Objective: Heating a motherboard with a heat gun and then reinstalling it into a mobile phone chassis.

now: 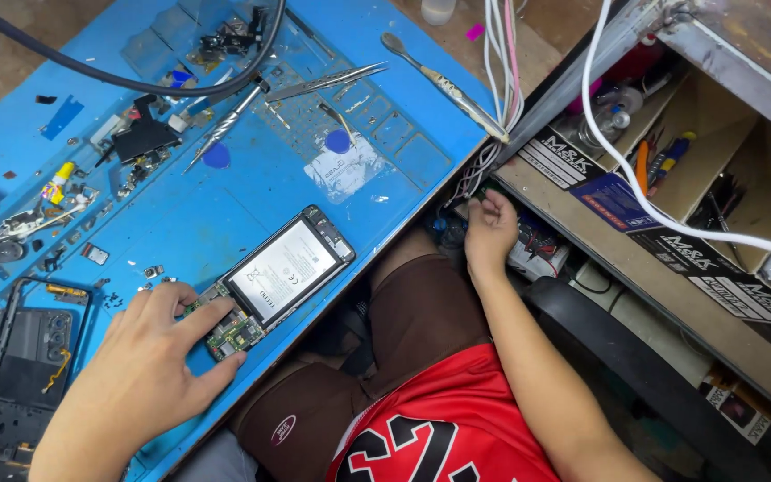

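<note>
Nearest the lens, the left hand [140, 370] lies flat at about 7 o'clock on the blue repair mat [225, 205] covering the tabletop; its fingers [211, 317] are spread apart and press on the bare green circuit board end of an opened smartphone [269, 281], clamped on nothing. That phone lies face down near the middle of the view, its white-labelled battery exposed, tilted toward 1 o'clock. At 8 o'clock, just beside the wrist, rests a dark phone frame [24, 370] with its back off. The right hand [490, 232], at about 3 o'clock from the phone, reaches below the tabletop edge into a tangle of wires; whether its fingers are closed on anything I cannot tell. Farther off, toward 11 o'clock, lie metal tweezers [323, 83], small screws and a black cable [136, 82]. A metal spudger [443, 85] lies at 12 o'clock.
</note>
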